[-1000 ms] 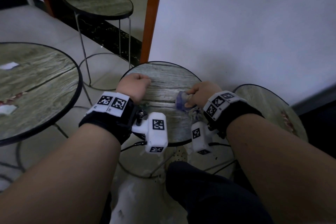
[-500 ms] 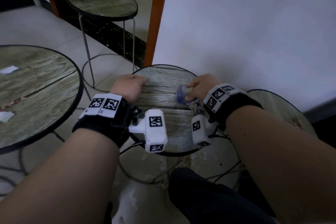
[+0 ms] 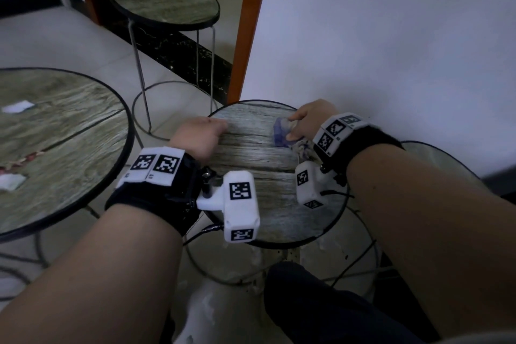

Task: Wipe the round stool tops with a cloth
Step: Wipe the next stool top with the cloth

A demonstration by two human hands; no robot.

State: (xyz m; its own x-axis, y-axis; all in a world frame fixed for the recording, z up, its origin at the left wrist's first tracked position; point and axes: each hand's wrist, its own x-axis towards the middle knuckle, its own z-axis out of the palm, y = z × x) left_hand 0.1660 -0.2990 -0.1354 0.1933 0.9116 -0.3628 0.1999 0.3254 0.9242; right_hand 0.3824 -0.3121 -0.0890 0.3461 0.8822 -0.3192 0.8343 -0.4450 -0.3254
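Both hands on stool top (image 3: 251, 148), right hand (image 3: 310, 120) gripping cloth (image 3: 280, 134)

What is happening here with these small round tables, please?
A person is wiping the nearest round stool top with a purple cloth. The right hand grips the cloth and presses it on the far right part of the top. The left hand rests curled at the left edge of the same stool, perhaps steadying it. Three other round tops stand around; the large one on the left has white scraps on it.
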